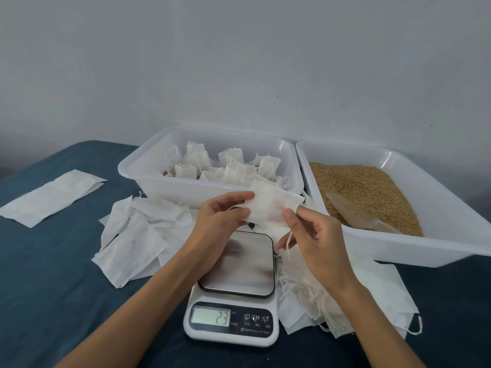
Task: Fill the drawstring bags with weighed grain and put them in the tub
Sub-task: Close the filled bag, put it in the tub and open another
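Hovering over the scale (236, 264), an empty drawstring bag (273, 205) is pinched at its left edge by the left hand (218, 216) and at its lower right edge by the right hand (316, 235). Behind sit the tub (148, 179) of filled bags (228, 168) and the grain (366, 187) bin with its scoop (353, 211), loose empties (132, 235) scattered around.

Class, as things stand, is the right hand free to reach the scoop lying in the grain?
Probably not yet: the right hand pinches the empty bag. The path to the scoop looks unobstructed.

Both hands — left (220, 217), right (316, 235) — pinch an empty drawstring bag (273, 205) above the scale (236, 288).
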The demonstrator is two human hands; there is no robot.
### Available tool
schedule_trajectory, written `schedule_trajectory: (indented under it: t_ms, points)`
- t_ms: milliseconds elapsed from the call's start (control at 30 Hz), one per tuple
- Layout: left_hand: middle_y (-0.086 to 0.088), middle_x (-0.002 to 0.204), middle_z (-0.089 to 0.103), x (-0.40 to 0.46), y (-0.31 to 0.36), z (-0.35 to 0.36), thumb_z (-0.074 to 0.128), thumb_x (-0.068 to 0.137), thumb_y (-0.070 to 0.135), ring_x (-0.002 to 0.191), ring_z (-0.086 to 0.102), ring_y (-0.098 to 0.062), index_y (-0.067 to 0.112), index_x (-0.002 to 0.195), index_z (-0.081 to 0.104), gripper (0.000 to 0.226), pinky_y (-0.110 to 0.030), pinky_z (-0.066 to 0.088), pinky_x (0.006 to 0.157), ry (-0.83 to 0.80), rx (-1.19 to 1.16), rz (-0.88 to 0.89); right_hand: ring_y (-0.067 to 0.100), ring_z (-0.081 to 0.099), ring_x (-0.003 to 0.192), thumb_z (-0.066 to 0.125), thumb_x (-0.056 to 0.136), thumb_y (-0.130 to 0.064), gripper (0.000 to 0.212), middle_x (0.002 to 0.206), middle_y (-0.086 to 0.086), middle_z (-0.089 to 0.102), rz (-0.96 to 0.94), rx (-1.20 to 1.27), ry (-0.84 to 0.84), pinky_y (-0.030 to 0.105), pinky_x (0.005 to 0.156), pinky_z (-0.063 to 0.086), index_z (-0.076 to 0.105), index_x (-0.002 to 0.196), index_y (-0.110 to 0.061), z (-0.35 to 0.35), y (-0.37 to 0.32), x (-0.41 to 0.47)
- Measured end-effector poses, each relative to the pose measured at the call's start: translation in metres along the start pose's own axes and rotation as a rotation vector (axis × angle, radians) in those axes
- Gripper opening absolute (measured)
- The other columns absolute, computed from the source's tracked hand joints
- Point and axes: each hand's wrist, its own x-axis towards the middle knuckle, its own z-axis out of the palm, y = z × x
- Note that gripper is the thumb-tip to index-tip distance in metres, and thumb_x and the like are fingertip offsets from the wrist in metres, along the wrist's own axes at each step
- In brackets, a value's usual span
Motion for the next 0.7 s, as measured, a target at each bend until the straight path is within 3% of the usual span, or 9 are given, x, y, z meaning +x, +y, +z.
schedule_trajectory:
  t_ms: [100,167,233,333,433,500,567,600,700]
  points:
    - [-0.005,0.092,0.072,0.003,0.001,-0.003,0.061,0.089,-0.016,0.091,0.066,-0.022,-0.001,0.111,0.074,0.03,-0.034,0.051,0.087,0.022,-0.027,0.01,0.02,0.074,0.06,0.058,0.103,-0.032,0.033,0.061,-0.011,0.064,0.012,0.013,-0.013,0.017,0.054,0.049,0.065,0.075,-0.048,-0.001,-0.001,0.0]
    - [-0.007,0.095,0.073,0.004,0.0,-0.005,0.062,0.089,-0.015,0.093,0.065,-0.023,-0.001,0.112,0.075,0.03,-0.035,0.05,0.088,0.006,-0.019,0.011,0.021,0.075,0.064,0.059,0.101,-0.04,0.016,0.079,-0.008,0.074,0.063,0.058,-0.075,0.025,0.057,0.056,0.073,0.095,-0.04,0.0,0.001,-0.001]
    - [-0.007,0.096,0.072,0.004,-0.001,-0.006,0.063,0.089,-0.014,0.094,0.064,-0.024,0.0,0.112,0.076,0.03,-0.036,0.048,0.089,-0.017,-0.007,0.005,0.023,0.075,0.067,0.058,0.099,-0.048,0.024,0.081,-0.007,0.074,0.107,0.072,-0.132,0.038,0.061,0.061,0.074,0.107,-0.031,0.002,0.003,-0.003]
    - [-0.011,0.101,0.073,0.005,0.0,-0.008,0.067,0.086,-0.012,0.097,0.064,-0.026,0.001,0.11,0.077,0.029,-0.039,0.048,0.093,-0.007,-0.013,0.002,0.024,0.076,0.066,0.056,0.098,-0.053,0.022,0.063,-0.007,0.064,0.113,0.064,-0.196,0.042,0.061,0.058,0.07,0.087,-0.039,0.001,0.003,-0.004]
    - [-0.013,0.108,0.075,0.008,0.003,-0.011,0.065,0.088,-0.014,0.1,0.067,-0.025,0.002,0.108,0.078,0.028,-0.038,0.05,0.093,0.044,-0.023,0.003,0.027,0.076,0.068,0.055,0.095,-0.062,0.04,0.066,0.012,0.065,0.163,0.115,-0.231,0.052,0.067,0.058,0.067,0.085,-0.025,-0.002,0.001,-0.005]
    - [-0.013,0.11,0.076,0.008,0.006,-0.012,0.064,0.089,-0.014,0.099,0.068,-0.023,0.003,0.107,0.077,0.029,-0.035,0.051,0.091,0.062,-0.037,0.001,0.029,0.076,0.069,0.054,0.089,-0.071,0.067,0.075,0.026,0.063,0.204,0.145,-0.258,0.05,0.068,0.057,0.067,0.104,-0.007,-0.002,0.001,-0.004]
    - [-0.01,0.107,0.077,0.008,0.008,-0.012,0.063,0.091,-0.014,0.095,0.069,-0.02,0.005,0.106,0.078,0.029,-0.033,0.052,0.088,0.1,-0.038,0.011,0.032,0.076,0.07,0.052,0.084,-0.078,0.085,0.093,0.032,0.065,0.235,0.163,-0.308,0.048,0.066,0.059,0.064,0.121,-0.003,-0.004,-0.002,-0.003]
    - [-0.007,0.105,0.077,0.007,0.01,-0.012,0.063,0.091,-0.013,0.093,0.068,-0.019,0.007,0.105,0.078,0.028,-0.031,0.053,0.086,0.128,-0.002,0.037,0.034,0.076,0.071,0.05,0.082,-0.082,0.091,0.108,0.03,0.067,0.261,0.172,-0.344,0.048,0.065,0.06,0.061,0.128,-0.004,-0.006,-0.003,-0.002]
    - [0.002,0.113,0.075,0.001,0.015,-0.01,0.072,0.091,-0.002,0.097,0.066,-0.01,0.012,0.109,0.076,0.023,-0.032,0.053,0.086,0.136,0.365,0.287,0.037,0.075,0.074,0.04,0.071,-0.094,0.097,0.135,0.0,0.066,0.367,0.187,-0.457,0.045,0.066,0.063,0.059,0.14,-0.028,-0.017,-0.017,0.001]
